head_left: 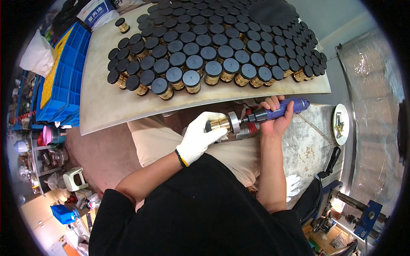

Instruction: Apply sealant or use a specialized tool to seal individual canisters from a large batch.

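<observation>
My left hand (197,137), in a white knit glove, is closed around a brass cylinder with black ends (219,124). It lies on its side above my lap. A grey metal disc (233,122) sits at its right end. In my bare right hand (275,123) is a purple power screwdriver (296,106), its black nose toward the disc. The bit reaches the disc's middle; whether it touches, I cannot tell. Just beyond both hands, many similar black-capped brass cylinders (191,78) stand upright in close rows on a pale tabletop (102,102).
One black-capped cylinder (122,26) stands apart at the far left. Blue crates (68,72) are stacked left of the table. At right, a white plate (340,138) with small metal parts rests on a worn bench (307,136). A white glove (292,186) lies near my right forearm.
</observation>
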`<action>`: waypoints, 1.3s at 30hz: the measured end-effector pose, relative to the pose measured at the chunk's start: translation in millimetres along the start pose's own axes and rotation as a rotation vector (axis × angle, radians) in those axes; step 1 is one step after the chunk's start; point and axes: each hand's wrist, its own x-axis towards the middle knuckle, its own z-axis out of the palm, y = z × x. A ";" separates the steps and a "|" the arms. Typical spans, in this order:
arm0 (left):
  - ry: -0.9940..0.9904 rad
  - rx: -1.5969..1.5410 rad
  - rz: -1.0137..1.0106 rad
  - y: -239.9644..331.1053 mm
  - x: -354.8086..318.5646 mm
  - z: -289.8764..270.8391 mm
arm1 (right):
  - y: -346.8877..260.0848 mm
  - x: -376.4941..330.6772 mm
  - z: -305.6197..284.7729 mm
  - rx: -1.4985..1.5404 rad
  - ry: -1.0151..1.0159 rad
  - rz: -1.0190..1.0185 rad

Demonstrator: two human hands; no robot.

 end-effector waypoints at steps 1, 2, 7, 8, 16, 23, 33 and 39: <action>0.004 0.015 0.020 -1.0 -0.9 -2.0 | 1.8 0.6 0.5 0.009 -0.007 0.012; 0.021 0.024 0.029 1.2 -3.7 -2.8 | 3.2 0.4 1.4 0.034 0.000 0.025; -0.023 0.283 0.027 23.0 -27.4 -33.3 | -1.4 -5.1 2.8 -0.021 -0.034 0.022; 0.026 0.490 0.113 27.8 -34.9 -45.1 | -2.9 -5.6 4.5 -0.044 -0.049 0.025; 0.815 1.449 0.066 127.2 -76.5 -194.9 | -1.4 -5.5 5.5 -0.042 -0.089 0.010; 0.964 1.272 0.214 186.5 34.5 -332.0 | 9.8 2.1 -0.1 -0.165 -0.076 0.003; 0.846 0.250 0.427 153.3 32.0 -303.2 | 4.1 -4.7 3.9 -0.167 -0.074 0.008; 0.815 0.908 0.489 109.5 4.0 -234.9 | -8.0 -4.1 -1.8 -0.129 -0.089 -0.002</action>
